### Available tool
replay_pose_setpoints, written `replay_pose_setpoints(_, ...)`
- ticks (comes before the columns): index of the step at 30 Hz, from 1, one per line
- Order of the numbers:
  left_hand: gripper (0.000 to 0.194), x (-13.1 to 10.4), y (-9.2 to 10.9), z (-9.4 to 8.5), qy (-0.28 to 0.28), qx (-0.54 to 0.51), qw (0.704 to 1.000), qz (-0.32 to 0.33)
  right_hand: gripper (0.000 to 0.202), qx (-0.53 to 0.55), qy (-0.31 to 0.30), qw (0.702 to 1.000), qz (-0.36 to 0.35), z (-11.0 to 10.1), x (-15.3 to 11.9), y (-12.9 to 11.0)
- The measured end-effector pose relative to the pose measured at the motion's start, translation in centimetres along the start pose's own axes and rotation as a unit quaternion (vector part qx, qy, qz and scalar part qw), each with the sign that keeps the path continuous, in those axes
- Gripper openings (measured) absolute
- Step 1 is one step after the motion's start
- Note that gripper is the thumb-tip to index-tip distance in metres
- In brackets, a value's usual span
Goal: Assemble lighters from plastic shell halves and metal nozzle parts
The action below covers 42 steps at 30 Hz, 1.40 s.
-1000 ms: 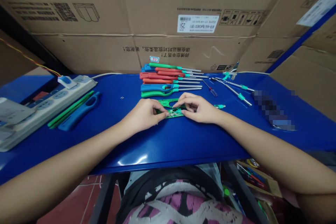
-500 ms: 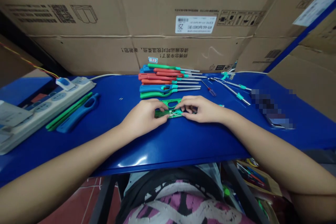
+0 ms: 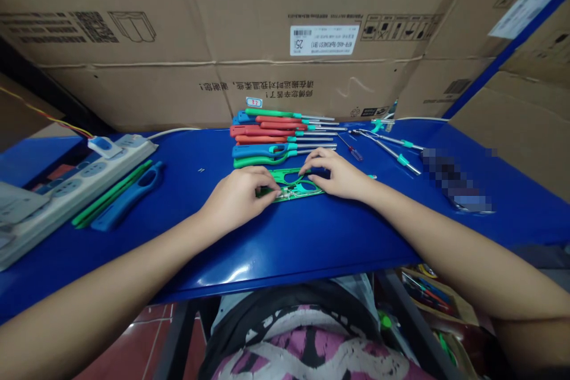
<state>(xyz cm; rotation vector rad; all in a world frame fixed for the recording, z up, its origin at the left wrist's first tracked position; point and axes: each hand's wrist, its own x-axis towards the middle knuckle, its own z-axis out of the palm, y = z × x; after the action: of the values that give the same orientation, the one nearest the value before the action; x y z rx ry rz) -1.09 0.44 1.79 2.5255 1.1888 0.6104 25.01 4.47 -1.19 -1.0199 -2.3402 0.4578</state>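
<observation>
An opened green lighter shell [image 3: 292, 193] lies on the blue table with its inner parts showing, among them a teal trigger piece and thin white wire. My left hand [image 3: 243, 193] is closed over its left end, thumb and fingers pinching there. A second green shell half [image 3: 281, 175] with a looped opening lies just behind it, partly under my left fingers. At the right end is my right hand [image 3: 338, 174], thumb and fingers spread over the green parts; whether the fingertips touch them is unclear.
Behind my hands lie several stick lighters [image 3: 267, 130] in a row. A small screwdriver [image 3: 355, 153], metal lighter tubes [image 3: 392, 150] and a blurred phone-like object [image 3: 458, 181] are to the right. A power strip [image 3: 80, 181] and a blue shell [image 3: 129, 196] are left. Cardboard [image 3: 249, 24] stands behind.
My right hand has lifted and its fingers have spread, uncovering the teal trigger piece and wire. My left hand still pinches the shell's left end. The view has shifted slightly.
</observation>
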Motion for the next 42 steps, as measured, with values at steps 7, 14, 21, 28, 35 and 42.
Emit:
replay_pose_setpoints(7,0.02,0.1,0.0,0.1,0.055,0.039,0.997,0.022,0.008,-0.006,-0.024,0.999,0.042,-0.7,-0.1,0.7)
replay_pose_setpoints(14,0.032,0.8,-1.8,-0.3,0.127,0.093,0.983,0.098,0.01,0.06,0.034,0.995,0.072,-1.3,0.2,-0.6)
replay_pose_setpoints(21,0.026,0.7,-1.9,-0.3,0.126,0.11,0.97,0.174,0.014,0.355,0.016,0.9,0.253,-1.6,0.7,-1.7)
replay_pose_setpoints(28,0.029,0.4,-1.5,-0.5,0.087,0.126,0.973,0.174,0.028,0.317,-0.036,0.923,0.214,-1.7,0.6,-1.7)
replay_pose_setpoints(35,0.035,0.3,-1.0,-0.6,0.006,0.125,0.98,0.154,0.037,0.135,-0.068,0.987,0.051,-1.9,0.1,-1.5)
replay_pose_setpoints(42,0.031,0.1,-0.7,-1.3,-0.083,0.087,0.986,0.119,0.034,0.056,-0.087,0.993,-0.049,-1.5,-0.1,-1.7)
